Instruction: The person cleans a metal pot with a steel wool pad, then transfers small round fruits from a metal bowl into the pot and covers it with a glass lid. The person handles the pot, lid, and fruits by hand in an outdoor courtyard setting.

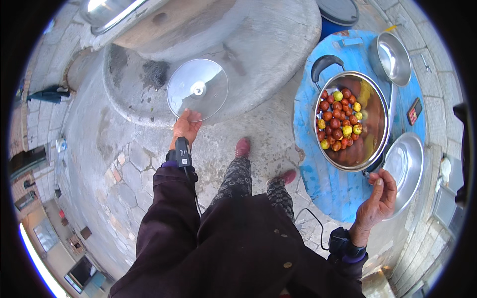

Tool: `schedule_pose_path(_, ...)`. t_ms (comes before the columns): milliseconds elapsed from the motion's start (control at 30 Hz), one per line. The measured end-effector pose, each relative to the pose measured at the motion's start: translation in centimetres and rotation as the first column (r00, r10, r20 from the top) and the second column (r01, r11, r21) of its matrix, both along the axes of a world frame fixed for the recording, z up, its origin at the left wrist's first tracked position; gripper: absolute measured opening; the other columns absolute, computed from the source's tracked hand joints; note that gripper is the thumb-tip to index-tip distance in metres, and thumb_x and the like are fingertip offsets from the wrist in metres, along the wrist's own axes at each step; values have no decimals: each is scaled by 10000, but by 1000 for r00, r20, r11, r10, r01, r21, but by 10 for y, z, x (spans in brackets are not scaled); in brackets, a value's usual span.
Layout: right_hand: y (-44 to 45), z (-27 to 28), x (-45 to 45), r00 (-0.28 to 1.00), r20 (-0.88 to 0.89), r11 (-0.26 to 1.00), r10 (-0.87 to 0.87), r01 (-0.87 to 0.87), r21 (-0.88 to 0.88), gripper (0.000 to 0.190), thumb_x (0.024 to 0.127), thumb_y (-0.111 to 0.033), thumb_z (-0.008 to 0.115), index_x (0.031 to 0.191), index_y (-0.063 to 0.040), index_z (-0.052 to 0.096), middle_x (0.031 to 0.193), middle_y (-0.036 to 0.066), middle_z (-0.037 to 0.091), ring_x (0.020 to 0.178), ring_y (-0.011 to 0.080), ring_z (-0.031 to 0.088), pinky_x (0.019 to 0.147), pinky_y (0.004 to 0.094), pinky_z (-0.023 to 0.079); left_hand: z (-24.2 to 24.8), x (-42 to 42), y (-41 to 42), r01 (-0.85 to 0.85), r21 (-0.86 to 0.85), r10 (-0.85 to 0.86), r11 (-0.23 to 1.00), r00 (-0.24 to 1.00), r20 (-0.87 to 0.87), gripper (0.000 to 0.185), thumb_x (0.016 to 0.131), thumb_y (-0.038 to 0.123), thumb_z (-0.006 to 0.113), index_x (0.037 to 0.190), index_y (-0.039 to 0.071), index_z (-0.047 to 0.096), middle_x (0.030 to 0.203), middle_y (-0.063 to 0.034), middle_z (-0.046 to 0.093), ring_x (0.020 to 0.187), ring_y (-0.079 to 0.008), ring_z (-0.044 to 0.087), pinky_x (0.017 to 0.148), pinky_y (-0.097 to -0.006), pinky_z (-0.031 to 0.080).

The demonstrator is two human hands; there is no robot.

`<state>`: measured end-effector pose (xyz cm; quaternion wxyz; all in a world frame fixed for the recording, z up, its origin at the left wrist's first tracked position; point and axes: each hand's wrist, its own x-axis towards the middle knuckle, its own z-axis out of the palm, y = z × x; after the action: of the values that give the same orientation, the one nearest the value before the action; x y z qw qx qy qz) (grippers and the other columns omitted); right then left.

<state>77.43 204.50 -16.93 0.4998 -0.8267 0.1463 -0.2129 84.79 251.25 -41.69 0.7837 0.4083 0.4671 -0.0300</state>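
Observation:
My left hand (187, 126) grips the near rim of a round glass pot lid (186, 76) with a metal-centred knob, held over a grey concrete basin. On a blue round table stands a steel pot (376, 145) with black handles, holding many red and yellow-green jujube-like fruits (336, 124). Just off the pot's near handle is my right hand (380, 195), its fingers curled and the thumb near the fingertips; whether it touches the handle or holds something small cannot be told. It overlaps the rim of a wide steel basin (404, 164).
The blue table (320, 186) also bears a steel bowl (391, 59) and a small dark device or box (414, 111). A blue barrel with a grey lid (341, 11) stands behind it. The concrete basin's edge (261, 97) curves before me; stone paving (136, 160) lies left.

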Motion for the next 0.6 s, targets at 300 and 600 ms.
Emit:
schedule_pose_path(300,52,-6,-2,975,-20,974,222,-221,40,124,814,20,583,938,13,594,909,109,586,787,150,611,666,252,494,67,3,53,404,-145,-269,903,797,541,157,869,99,573,1003,19,586,919,-59,622,848,-154,579,813,-298,457)
schedule_pose_path(600,23,25,-11,869,24,719,495,-425,550,536,780,-165,690,1232,-3,453,1019,123,569,844,142,599,698,258,501,261,24,-184,605,201,-601,770,584,545,184,882,130,572,1032,24,593,992,-50,633,960,-145,576,902,-305,435)
